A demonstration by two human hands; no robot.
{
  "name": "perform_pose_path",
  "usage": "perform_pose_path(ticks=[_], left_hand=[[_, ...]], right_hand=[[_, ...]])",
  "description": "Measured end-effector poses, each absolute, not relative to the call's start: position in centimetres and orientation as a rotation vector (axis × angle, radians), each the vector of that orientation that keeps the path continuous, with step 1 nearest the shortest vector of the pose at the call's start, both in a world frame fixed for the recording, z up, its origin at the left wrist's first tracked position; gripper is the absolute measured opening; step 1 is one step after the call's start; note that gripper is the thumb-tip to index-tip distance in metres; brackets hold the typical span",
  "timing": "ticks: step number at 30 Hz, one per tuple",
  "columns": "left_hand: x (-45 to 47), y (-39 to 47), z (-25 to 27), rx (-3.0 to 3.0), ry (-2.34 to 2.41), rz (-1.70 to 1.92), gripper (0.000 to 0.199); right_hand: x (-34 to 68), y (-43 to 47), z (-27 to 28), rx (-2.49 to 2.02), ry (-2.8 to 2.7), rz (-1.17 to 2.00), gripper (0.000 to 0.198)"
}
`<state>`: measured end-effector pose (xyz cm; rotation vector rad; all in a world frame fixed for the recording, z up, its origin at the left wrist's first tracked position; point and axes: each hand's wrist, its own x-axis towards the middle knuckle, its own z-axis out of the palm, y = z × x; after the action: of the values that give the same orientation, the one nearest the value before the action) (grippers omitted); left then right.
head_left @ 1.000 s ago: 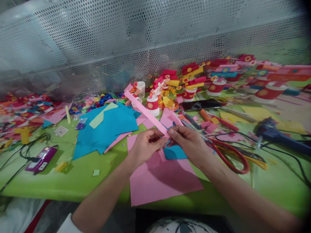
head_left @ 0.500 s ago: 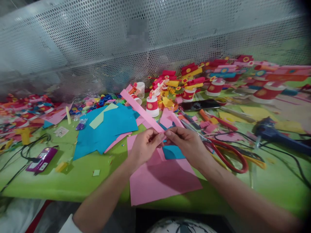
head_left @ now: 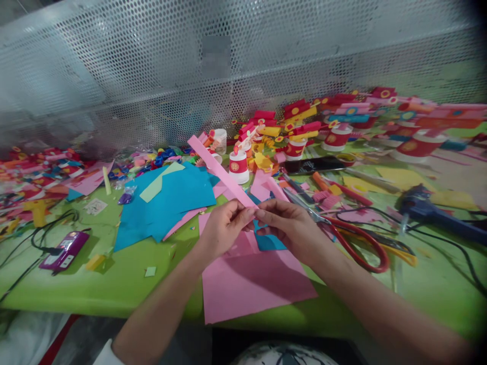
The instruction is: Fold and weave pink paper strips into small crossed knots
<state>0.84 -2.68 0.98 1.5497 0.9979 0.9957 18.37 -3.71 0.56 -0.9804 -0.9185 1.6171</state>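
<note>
In the middle of the table, one pink strip (head_left: 222, 170) slants from my fingers up toward the far left. Below my hands, at the near edge, lies one large pink sheet (head_left: 258, 289). I count one pair of red-handled scissors (head_left: 365, 248) and one dark blue glue gun (head_left: 437, 213) on the right, one black phone (head_left: 317, 165) farther back, and one purple power block (head_left: 66, 251) on the left. The blue sheets (head_left: 167, 203) overlap, so I can't count them; a pale green piece (head_left: 162, 181) lies on top. Decorated red and white cups (head_left: 239, 166) crowd the far right, too blurred to number.

My left hand (head_left: 222, 228) is pinched closed, thumb against fingers, on the near end of the strip. My right hand (head_left: 291, 228) pinches the same end, its fingertips meeting those of the left.

The tabletop (head_left: 114, 291) is bright green, littered with scraps; a yellow block (head_left: 96, 261) sits near the left side. Along the far side stands a grey perforated metal panel (head_left: 152, 66).
</note>
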Motion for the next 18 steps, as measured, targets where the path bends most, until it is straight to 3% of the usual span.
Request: perform_pose_path(ticks=[6, 11, 18], left_hand=[[1.0, -2.7, 1.1, 1.547, 0.967, 1.008, 0.031], [1.0, -2.7, 1.5, 1.513, 0.935, 1.065, 0.015], [0.3, -1.2, 0.4, 0.905, 0.808, 0.927, 0.016]], right_hand=[[18.2, -3.9, 0.7, -1.018, -1.011, 1.546, 0.032], [18.3, -3.8, 0.7, -1.001, -1.008, 1.48, 0.029], [18.2, -4.1, 1.0, -1.017, -1.088, 1.452, 0.03]])
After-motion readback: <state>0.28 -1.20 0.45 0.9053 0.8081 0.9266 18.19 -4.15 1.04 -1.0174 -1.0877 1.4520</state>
